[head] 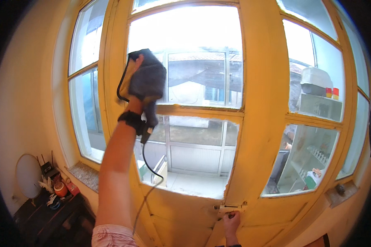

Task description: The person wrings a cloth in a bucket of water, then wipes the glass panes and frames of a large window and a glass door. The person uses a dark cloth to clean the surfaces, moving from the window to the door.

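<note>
Raised against the upper glass pane (201, 77) of a yellow wooden door, my left hand (137, 61) is mostly covered by a dark, blurred cloth or pad (147, 74). A black cable (147, 160) hangs from a plug-like connector by the black wristband (132, 119) on that arm. My right hand (232, 217) is low at the door's latch (232, 207), with its fingers closed on the small knob or bolt there. The left fingers are largely hidden.
Glazed side panels flank the door (261, 92). At the lower left, a dark wooden table (49, 220) bears a round mirror (28, 176) and an orange jar (60, 189). A stone sill (85, 176) juts out nearby. Shelving (320, 105) stands behind the right panes.
</note>
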`<state>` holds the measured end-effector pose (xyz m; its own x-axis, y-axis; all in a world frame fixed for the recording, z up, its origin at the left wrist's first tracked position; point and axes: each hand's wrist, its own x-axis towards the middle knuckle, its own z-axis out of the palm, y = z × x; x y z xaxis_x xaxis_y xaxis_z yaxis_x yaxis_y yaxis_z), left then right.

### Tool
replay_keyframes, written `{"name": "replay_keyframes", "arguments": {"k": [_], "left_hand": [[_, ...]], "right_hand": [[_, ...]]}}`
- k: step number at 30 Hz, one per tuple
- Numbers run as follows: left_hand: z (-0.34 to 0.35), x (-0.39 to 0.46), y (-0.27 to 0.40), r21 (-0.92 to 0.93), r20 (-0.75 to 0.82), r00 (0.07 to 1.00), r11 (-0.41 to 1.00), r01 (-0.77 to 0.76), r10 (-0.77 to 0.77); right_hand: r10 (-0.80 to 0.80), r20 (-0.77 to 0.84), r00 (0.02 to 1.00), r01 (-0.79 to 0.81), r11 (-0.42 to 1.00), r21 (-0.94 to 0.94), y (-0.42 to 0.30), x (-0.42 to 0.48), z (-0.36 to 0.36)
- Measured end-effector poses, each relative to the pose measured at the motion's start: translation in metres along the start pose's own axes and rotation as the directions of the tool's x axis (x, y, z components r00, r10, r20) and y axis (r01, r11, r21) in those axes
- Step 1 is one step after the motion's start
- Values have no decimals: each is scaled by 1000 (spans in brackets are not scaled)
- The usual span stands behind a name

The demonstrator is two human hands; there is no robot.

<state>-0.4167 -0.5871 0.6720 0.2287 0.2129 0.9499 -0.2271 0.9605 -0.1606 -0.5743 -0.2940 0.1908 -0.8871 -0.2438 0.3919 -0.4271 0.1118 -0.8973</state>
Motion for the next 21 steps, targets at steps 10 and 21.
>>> {"name": "replay_keyframes", "arguments": {"k": [10, 21], "left_hand": [[76, 40, 136, 18, 386, 799, 862, -507, 462], [109, 103, 100, -163, 612, 675, 902, -401, 411]], "right_hand": [[59, 1, 998, -59, 998, -2, 4, -5, 7], [-216, -4, 976, 216, 976, 43, 2, -8, 10]]}}
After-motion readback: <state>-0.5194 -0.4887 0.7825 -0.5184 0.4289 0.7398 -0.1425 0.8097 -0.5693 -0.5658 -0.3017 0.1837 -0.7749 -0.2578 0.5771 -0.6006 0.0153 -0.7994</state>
